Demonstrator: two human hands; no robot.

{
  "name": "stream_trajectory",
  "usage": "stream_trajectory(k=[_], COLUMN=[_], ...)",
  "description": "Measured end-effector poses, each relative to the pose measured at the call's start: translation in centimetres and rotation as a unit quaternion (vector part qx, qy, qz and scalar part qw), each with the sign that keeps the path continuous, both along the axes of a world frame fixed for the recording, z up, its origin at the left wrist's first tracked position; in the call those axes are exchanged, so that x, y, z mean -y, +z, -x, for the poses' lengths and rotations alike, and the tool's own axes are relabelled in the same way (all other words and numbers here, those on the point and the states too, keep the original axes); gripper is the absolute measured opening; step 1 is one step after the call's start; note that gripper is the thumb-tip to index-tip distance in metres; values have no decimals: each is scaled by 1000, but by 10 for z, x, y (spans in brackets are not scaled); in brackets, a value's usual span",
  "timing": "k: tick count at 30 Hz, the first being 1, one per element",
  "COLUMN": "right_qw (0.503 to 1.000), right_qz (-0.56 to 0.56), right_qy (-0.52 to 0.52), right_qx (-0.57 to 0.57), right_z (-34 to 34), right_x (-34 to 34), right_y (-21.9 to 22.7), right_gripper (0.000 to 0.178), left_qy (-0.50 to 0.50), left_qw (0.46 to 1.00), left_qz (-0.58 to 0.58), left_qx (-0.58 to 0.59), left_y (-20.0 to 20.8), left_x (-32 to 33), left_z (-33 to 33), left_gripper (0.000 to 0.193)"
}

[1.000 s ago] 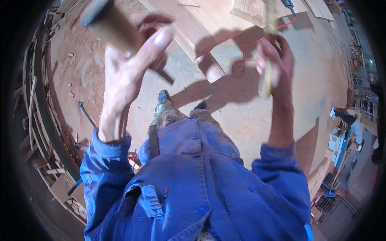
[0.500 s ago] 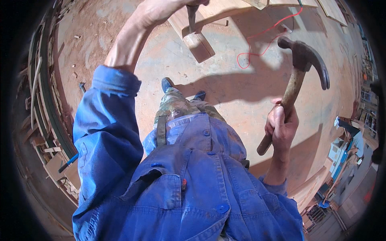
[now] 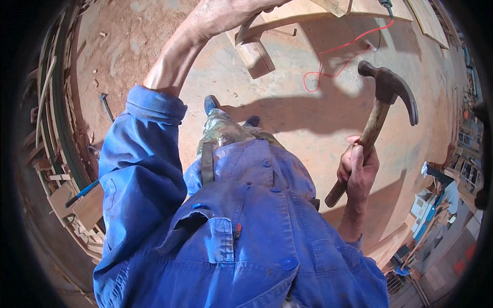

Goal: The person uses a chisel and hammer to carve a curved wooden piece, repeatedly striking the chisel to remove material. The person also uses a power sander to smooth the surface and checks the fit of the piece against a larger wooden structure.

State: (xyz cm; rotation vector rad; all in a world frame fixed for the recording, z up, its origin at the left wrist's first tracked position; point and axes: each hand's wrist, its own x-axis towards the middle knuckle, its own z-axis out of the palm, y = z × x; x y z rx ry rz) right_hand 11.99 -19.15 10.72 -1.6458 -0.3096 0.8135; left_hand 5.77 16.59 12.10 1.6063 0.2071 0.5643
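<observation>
Hammer (image 3: 379, 114) sits in your right hand (image 3: 361, 167), fingers clenched around its handle, head out beyond your fist. Floor (image 3: 318, 154) spreads between it and the end of the timber (image 3: 255, 56), a red cord (image 3: 354, 42) looping across. Your left hand (image 3: 226, 15) meets the view's upper edge by the chisel (image 3: 246, 28); fingers mostly hidden, so I cannot tell their grip.

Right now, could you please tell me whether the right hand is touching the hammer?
Touching: the head view shows the right hand closed around the hammer's handle, thumb lying against it.
</observation>
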Motion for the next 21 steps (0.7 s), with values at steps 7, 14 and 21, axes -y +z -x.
stream_trajectory(k=[7,14,21], right_qw=[1000,999,991], right_qz=[15,1,-51], right_qy=[10,52,89], right_qx=[-18,9,88], right_z=[-1,-13,-22], right_x=[6,13,-8], right_y=[-1,-3,18], right_gripper=[24,31,35], left_qy=[-86,-138,-103], left_qw=[996,988,991], left_qz=[-2,-11,-42], left_qx=[-27,73,69], left_y=[0,-24,-22], left_x=[7,2,8], left_z=[2,-1,2], left_gripper=[25,27,24])
